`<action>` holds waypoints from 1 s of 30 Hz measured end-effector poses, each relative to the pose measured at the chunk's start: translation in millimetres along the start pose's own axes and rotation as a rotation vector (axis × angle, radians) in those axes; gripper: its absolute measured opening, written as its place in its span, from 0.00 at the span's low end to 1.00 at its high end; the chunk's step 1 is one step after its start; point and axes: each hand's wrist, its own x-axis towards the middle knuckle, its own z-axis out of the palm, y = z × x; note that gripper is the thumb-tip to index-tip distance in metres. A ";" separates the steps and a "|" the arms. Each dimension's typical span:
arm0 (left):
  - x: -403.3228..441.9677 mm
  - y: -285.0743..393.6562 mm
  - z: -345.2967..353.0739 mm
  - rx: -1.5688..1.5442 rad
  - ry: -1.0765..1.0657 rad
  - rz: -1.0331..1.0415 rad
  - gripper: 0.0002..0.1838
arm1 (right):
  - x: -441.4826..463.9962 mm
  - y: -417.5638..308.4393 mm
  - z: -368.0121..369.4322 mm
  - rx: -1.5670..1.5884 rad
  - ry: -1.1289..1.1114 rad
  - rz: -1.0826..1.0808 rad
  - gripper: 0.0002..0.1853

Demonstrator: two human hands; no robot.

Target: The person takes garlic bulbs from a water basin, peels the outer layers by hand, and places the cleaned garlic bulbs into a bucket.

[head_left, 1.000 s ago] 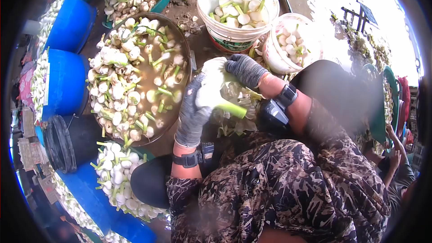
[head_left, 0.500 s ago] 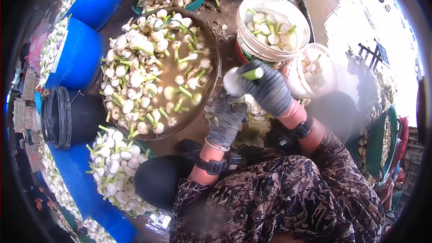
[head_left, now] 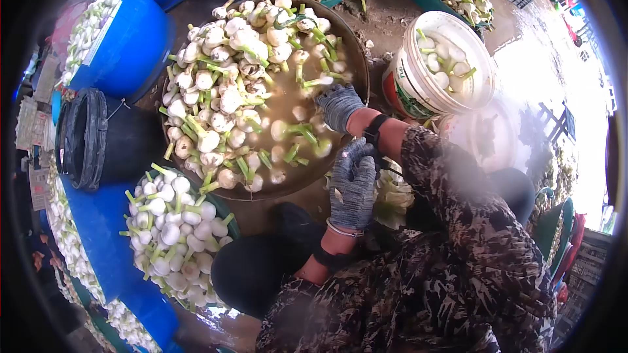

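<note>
A wide round basin (head_left: 364, 59) holds murky water and a heap of garlic bulbs (head_left: 229, 99) with short green stems. My right hand (head_left: 343, 107), in a grey knit glove, reaches over its right side, fingers bent but apart, close to bulbs at the water's surface. I see no bulb in its grasp. Just below, outside the rim, my left hand (head_left: 352, 189) is closed, in a matching glove. Whatever its curled fingers hold is hidden. To the right, a white bucket (head_left: 418, 85) contains peeled white bulbs (head_left: 448, 65) in liquid.
Cleaner bulbs (head_left: 173, 225) fill a green tub beside my left knee. A black bucket (head_left: 121, 140) and blue tubs (head_left: 127, 39) line the left. Green basins (head_left: 435, 0) of bulbs stand at the back. A paler bucket (head_left: 487, 134) sits behind my right forearm.
My right hand has moved left from near the buckets to over the basin, and the trimmed bulb it held is gone from it. My left hand is now more tightly curled. The view has shifted.
</note>
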 end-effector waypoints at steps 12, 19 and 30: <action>17.8 -16.8 -1.4 -0.517 0.293 -0.340 0.27 | -75.9 46.7 -60.5 1.822 0.257 0.503 0.15; 13.3 -7.7 29.8 -0.738 -0.251 -0.273 0.25 | -154.9 43.4 -77.8 1.671 0.217 0.573 0.14; 19.6 -13.3 51.1 0.118 -0.135 0.052 0.22 | -229.8 38.1 -111.5 0.353 0.614 0.285 0.06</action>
